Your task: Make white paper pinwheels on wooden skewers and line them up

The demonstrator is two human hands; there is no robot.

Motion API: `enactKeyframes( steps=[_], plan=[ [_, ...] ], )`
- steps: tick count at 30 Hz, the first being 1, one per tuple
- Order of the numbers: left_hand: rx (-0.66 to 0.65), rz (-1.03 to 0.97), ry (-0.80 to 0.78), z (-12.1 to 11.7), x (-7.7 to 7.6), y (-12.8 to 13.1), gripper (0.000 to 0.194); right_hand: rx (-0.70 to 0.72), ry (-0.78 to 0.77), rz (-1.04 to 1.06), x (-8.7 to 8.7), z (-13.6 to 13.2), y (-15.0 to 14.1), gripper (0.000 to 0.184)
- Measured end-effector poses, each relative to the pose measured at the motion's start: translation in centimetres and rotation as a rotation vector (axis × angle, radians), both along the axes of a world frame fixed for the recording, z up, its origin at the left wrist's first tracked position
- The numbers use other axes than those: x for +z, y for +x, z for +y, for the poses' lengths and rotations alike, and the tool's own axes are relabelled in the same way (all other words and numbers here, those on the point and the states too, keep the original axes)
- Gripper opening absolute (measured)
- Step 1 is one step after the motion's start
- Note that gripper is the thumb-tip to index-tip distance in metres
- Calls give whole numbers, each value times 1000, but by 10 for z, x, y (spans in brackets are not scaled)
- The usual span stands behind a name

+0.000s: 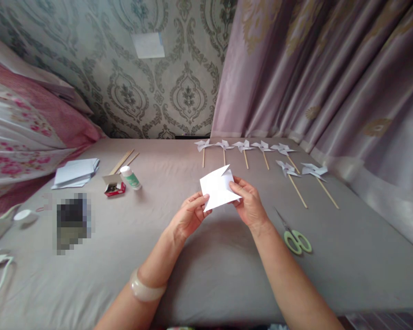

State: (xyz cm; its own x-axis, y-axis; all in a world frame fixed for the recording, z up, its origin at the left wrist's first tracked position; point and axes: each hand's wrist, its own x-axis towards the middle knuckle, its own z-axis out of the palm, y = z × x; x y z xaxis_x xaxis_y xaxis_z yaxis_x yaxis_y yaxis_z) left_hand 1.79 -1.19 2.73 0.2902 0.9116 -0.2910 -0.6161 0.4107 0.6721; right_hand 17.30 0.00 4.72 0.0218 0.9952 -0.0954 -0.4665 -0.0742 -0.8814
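Note:
A white sheet of paper (218, 187) with a slit cut in from its upper right corner is held up between both hands. My left hand (190, 213) pinches its lower left edge, thumb on top. On the right edge, my right hand (249, 201) grips the sheet with the thumb in front and fingers behind. Green-handled scissors (298, 242) lie on the cloth to the right of my right forearm. Several finished paper pinwheels on sticks, such as one white pinwheel (243, 146), lie beyond my hands and to the right.
On the left are a stack of white paper (76, 173), wooden sticks (122, 161), an opened small red box (114, 189) with small dark items, and a white-and-green glue bottle (131, 178). A power strip (0, 227) sits at the left edge. Curtains (278, 68) hang at the right.

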Motion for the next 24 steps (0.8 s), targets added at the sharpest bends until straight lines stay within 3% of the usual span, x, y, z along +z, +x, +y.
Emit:
enactKeyframes(
  steps=[5, 8, 13, 16, 18, 20, 24],
  plan=[
    [10, 58, 18, 2, -6, 0, 25, -16, 9, -64, -4, 3, 5, 40],
    [55, 157, 29, 4, -14, 1, 27, -41, -20, -210, -12, 10, 13, 40],
    [138, 398, -12, 10, -26, 1, 22, -78, -66, -636, -34, 24, 31, 27],
    [143, 439, -37, 14, -29, 1, 18, -170, 92, -1019, -38, 25, 38, 21],
    [143, 434, -51, 16, -30, 1, 16, -95, 266, -1183, -35, 19, 38, 24],
    [147, 425, -75, 17, -31, 0, 15, 81, 404, -1247, -28, 11, 33, 27],
    [147, 396, -98, 18, -31, -3, 18, 248, 548, -1346, -20, -2, 16, 21]
  ],
)
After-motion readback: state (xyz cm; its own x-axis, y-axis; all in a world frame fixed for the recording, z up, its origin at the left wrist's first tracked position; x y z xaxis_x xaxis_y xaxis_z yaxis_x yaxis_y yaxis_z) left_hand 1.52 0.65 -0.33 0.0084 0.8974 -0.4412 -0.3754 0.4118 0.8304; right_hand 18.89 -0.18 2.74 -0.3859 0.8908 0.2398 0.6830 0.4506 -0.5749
